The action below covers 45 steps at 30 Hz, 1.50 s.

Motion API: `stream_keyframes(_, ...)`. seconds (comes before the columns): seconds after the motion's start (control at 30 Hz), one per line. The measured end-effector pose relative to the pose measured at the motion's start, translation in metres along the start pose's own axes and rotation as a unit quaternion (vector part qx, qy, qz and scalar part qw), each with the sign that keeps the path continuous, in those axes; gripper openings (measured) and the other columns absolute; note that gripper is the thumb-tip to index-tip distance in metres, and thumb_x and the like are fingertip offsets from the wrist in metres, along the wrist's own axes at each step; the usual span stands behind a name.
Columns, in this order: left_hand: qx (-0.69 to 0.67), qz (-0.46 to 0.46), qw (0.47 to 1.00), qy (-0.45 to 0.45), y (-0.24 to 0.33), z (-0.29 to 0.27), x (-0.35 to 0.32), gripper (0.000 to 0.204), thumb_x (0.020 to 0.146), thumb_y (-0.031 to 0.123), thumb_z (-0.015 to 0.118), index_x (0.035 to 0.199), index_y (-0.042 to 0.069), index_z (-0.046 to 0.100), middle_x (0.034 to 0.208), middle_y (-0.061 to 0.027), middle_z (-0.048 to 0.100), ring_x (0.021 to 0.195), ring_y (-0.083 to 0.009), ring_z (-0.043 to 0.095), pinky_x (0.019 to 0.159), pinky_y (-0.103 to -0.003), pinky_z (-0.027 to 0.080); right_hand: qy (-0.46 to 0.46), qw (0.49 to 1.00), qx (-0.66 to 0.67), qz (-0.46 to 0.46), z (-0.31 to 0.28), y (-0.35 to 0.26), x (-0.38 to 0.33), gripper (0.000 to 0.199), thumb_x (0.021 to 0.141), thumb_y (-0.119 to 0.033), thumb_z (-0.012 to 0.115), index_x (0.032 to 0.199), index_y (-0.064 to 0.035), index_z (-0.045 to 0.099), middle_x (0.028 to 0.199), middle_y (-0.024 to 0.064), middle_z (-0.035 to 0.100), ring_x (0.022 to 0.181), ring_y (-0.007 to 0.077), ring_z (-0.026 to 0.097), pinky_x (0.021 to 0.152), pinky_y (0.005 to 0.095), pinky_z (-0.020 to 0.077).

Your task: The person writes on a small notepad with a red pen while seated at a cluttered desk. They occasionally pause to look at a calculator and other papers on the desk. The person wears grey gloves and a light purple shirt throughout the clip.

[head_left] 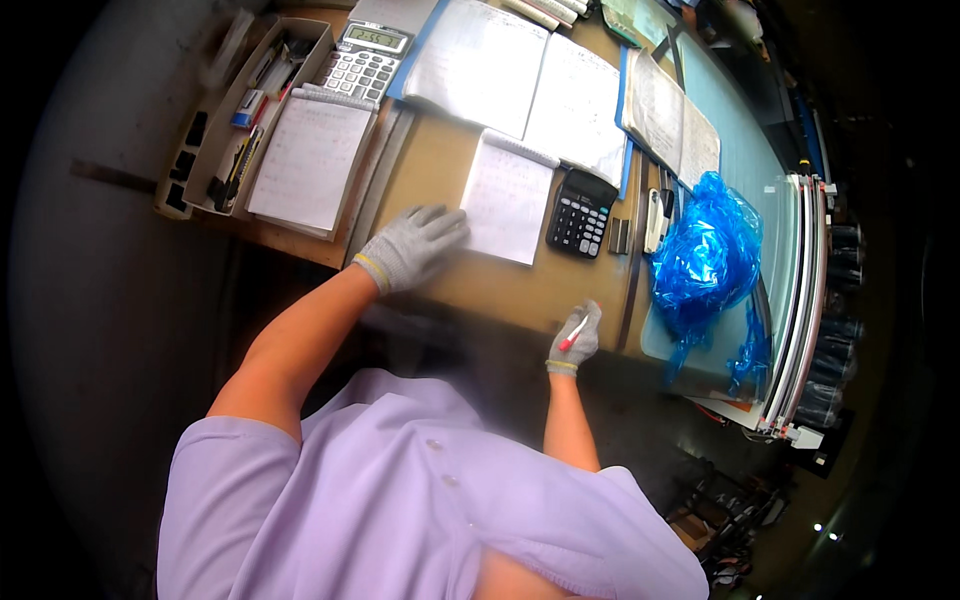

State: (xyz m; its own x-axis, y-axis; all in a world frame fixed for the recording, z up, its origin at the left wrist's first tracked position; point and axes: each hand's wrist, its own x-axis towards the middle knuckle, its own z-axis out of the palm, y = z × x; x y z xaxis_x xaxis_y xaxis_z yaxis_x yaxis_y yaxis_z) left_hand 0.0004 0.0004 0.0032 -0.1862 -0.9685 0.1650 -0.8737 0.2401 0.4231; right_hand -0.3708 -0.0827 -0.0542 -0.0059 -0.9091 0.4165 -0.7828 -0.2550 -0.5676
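Note:
Both my hands wear grey knit gloves with yellow cuff edging. My left hand (412, 247) lies on the desk with its fingers stretched out, the tips at the left edge of a spiral notepad (508, 205). Faint writing covers the notepad's white page. At the desk's front edge, my right hand (577, 338) is closed around a white pen with a red end (572, 335). A black calculator (581, 213) sits just right of the notepad. Beyond them a large open ledger (480, 65) with written pages rests on a blue cover.
At the left stand an organizer box (222, 165) of pens and cutters, a second notepad (312, 160) and a silver calculator (363, 62). To the right are a stapler (657, 220), a crumpled blue plastic bag (708, 245), another open book (672, 112) and a glass-topped surface (735, 120).

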Motion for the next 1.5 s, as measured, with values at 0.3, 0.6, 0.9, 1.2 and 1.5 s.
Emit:
stream_keyframes(0.3, 0.014, 0.009, 1.000, -0.002, -0.003, 0.005, 0.000, 0.061, 0.085, 0.026, 0.071, 0.142, 0.017, 0.054, 0.152, -0.0114, 0.048, 0.137, -0.0382, 0.047, 0.114, -0.052, 0.039, -0.090, 0.951, 0.293, -0.040, 0.054, -0.129, 0.041, 0.020, 0.100, -0.009, 0.054, 0.112, 0.0028, 0.066, 0.102, 0.0127, 0.068, 0.092, 0.0196, 0.066, 0.085, 0.0344, 0.0540)
stream_keyframes(0.6, 0.008, 0.005, 1.000, 0.019, -0.005, 0.008, -0.001, 0.062, 0.082, 0.023, 0.072, 0.141, 0.016, 0.055, 0.150, -0.0122, 0.050, 0.135, -0.0385, 0.048, 0.112, -0.052, 0.041, -0.191, 0.906, 0.375, 0.049, 0.106, -0.171, 0.018, 0.011, 0.096, -0.002, 0.063, 0.107, 0.0022, 0.063, 0.082, 0.0061, 0.068, 0.074, 0.0131, 0.066, 0.070, 0.0277, 0.0561)
stream_keyframes(0.9, 0.003, 0.003, 1.000, 0.019, -0.006, 0.012, -0.002, 0.063, 0.083, 0.026, 0.072, 0.142, 0.015, 0.054, 0.150, -0.0132, 0.050, 0.136, -0.0376, 0.048, 0.113, -0.052, 0.040, -0.176, 0.889, 0.410, 0.106, 0.112, -0.150, 0.014, 0.007, 0.097, -0.007, 0.064, 0.099, -0.0007, 0.060, 0.081, 0.0046, 0.063, 0.071, 0.0081, 0.057, 0.064, 0.0239, 0.0483)
stream_keyframes(1.2, -0.008, -0.010, 1.000, 0.010, -0.007, 0.010, -0.001, 0.064, 0.084, 0.028, 0.072, 0.143, 0.013, 0.053, 0.151, -0.0144, 0.049, 0.137, -0.0380, 0.047, 0.114, -0.052, 0.038, -0.120, 0.938, 0.325, -0.001, 0.108, -0.148, 0.012, 0.008, 0.094, -0.002, 0.066, 0.098, -0.0008, 0.059, 0.082, 0.0032, 0.061, 0.072, 0.0083, 0.056, 0.065, 0.0243, 0.0481)
stream_keyframes(1.5, -0.005, -0.012, 1.000, 0.000, -0.004, 0.005, 0.002, 0.063, 0.085, 0.028, 0.072, 0.143, 0.014, 0.053, 0.150, -0.0144, 0.050, 0.138, -0.0375, 0.047, 0.115, -0.051, 0.038, -0.116, 0.915, 0.380, 0.072, 0.113, -0.131, 0.010, 0.006, 0.096, -0.001, 0.062, 0.097, -0.0016, 0.057, 0.079, 0.0058, 0.061, 0.065, 0.0099, 0.056, 0.062, 0.0246, 0.0486)
